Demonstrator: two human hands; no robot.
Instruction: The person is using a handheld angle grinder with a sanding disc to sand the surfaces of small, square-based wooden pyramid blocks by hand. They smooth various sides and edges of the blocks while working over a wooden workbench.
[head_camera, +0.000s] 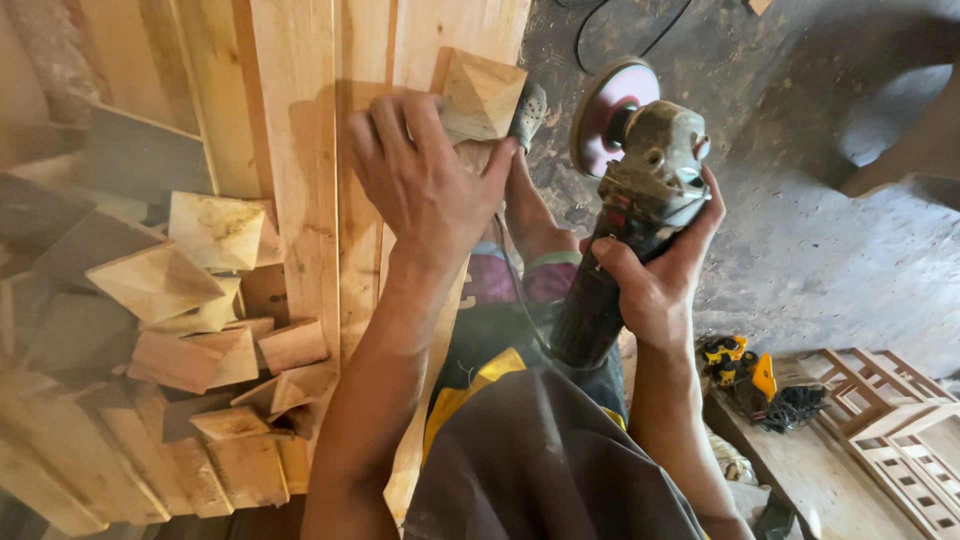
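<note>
The left hand (425, 185) lies flat on long pale wooden planks (300, 150), its fingertips touching a small pyramid-topped wooden block (480, 95) that sits on the planks. The right hand (655, 285) is wrapped around the body of a dusty angle grinder (640, 210), held just beside the planks with its pink sanding disc (605, 115) turned edge-on near the block, not touching it. To the left, a heap of similar pyramid-topped blocks (200, 310) rests on more boards. A foot (530, 215) shows between the hands. Lower right, a yellow power tool (740, 365) lies beside wooden lattice frames (890, 430).
</note>
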